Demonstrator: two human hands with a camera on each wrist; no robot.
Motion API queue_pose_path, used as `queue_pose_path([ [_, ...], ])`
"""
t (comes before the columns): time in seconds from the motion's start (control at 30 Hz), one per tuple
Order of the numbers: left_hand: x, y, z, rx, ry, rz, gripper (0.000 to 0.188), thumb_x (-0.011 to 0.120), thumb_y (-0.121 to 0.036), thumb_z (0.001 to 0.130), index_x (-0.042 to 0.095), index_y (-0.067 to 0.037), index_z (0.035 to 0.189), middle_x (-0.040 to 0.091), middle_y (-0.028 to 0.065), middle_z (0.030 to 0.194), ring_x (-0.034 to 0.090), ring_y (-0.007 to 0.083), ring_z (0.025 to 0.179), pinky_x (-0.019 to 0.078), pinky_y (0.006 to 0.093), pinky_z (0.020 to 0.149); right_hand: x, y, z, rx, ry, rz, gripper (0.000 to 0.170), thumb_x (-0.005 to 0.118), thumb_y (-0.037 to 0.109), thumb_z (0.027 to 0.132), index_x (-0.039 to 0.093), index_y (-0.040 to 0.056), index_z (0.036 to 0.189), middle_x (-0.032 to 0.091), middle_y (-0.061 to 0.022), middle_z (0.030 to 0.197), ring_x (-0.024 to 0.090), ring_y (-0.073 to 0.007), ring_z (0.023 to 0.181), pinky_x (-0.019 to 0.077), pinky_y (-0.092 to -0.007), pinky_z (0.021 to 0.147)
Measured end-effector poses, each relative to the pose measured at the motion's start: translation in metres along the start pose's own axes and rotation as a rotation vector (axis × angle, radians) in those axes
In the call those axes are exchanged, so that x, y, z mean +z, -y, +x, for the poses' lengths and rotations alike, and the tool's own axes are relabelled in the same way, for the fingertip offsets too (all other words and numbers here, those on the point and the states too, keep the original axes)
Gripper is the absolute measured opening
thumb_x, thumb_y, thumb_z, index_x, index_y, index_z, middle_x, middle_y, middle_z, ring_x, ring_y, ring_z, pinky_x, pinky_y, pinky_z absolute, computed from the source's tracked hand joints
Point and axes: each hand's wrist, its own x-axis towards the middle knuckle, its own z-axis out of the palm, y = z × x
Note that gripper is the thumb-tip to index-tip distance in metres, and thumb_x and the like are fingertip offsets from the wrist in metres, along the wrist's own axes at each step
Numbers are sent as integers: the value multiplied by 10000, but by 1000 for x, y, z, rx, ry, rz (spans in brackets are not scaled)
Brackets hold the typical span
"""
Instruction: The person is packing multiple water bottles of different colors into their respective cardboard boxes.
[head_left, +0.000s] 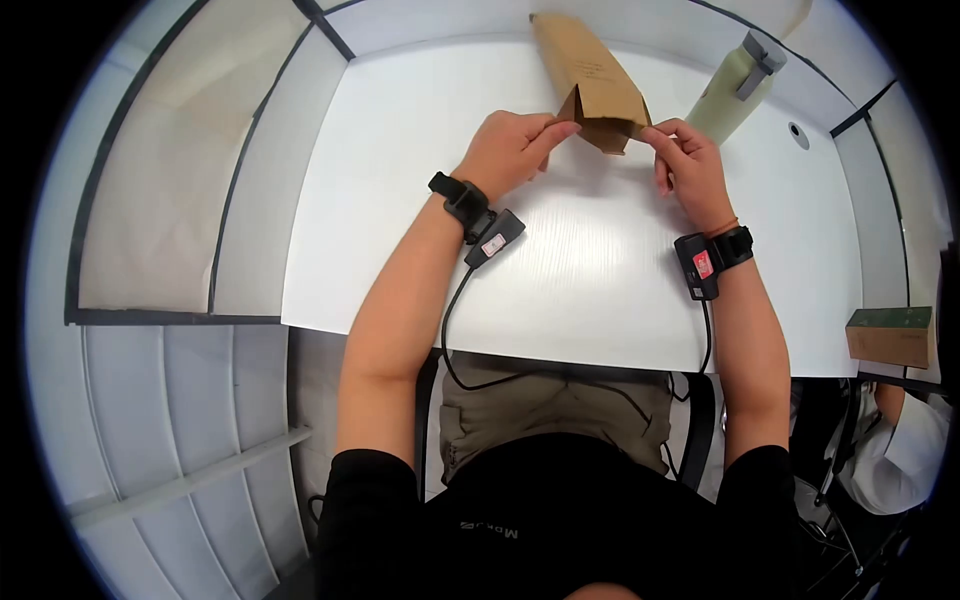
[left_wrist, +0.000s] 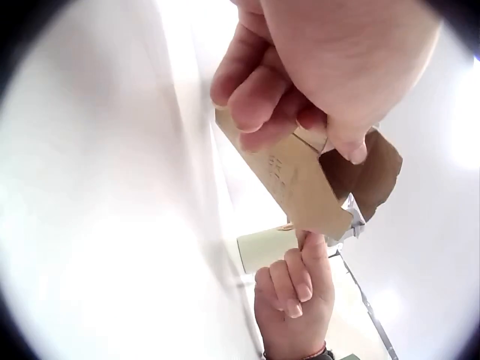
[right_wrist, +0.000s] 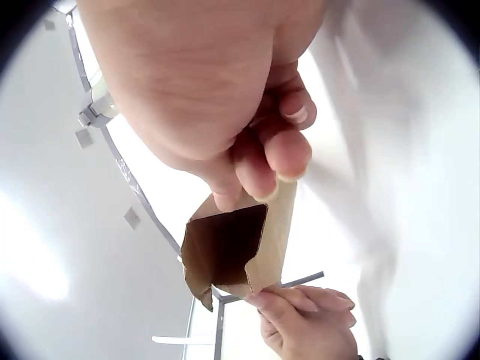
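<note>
Head view, carton: I have the brown carton (head_left: 592, 78) over the white desk (head_left: 570, 290), near its far side, with its open end towards the person.
Head view, left hand: the left hand (head_left: 507, 150) is nearly closed, pinching the left edge of the opening.
Head view, right hand: the right hand (head_left: 695, 170) pinches the opposite corner, fingers bent.
Head view, bottle: the green bottle (head_left: 735, 92) stands beside the right hand, neither hand on it.
Left wrist view, flap: a ragged flap (left_wrist: 384, 174) stands out from the mouth, so I judge the end already opened up; closing it is not done.
Left wrist view, grip: my left thumb is at the rim, the other fingers bent.
Right wrist view, inside: I see a dark hollow (right_wrist: 238, 241); whether anything is in it, I cannot tell.
Right wrist view, progress: both hands have hold of the mouth, and nothing shows passing in or out. How much is left, I cannot tell.
</note>
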Motion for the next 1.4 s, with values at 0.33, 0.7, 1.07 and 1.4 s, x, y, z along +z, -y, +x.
queue_pose_path([
  [0.33,8,2,7,575,-393,386,618,797,-183,826,581,-174,1405,437,140,1462,352,340,1360,450,450,1044,2,-1,1,58,87,132,274,648,212,991,712,-32,1100,742,-115,904,712,-155,753,539,-254,678],
  [0.7,15,-2,9,286,-360,-38,172,782,-192,875,741,-25,868,639,29,900,634,159,837,505,314,689,-7,-17,12,-238,-588,-137,439,737,357,923,651,-62,1023,673,-69,898,600,-159,823,480,-313,761],
  [1.07,15,1,0,214,-164,25,346,617,-298,1018,623,4,849,540,48,617,486,130,491,425,307,489,-60,-42,35,-123,-574,-318,809,842,441,776,500,-92,1280,603,-220,1257,595,-284,1161,475,-378,981],
  [1.4,12,6,-1,302,-332,50,500,562,-337,1037,615,5,675,537,73,535,485,178,473,385,338,473,-48,-27,28,-122,-416,-256,597,814,283,842,534,-34,1263,646,-135,1198,624,-206,1081,499,-329,941],
])
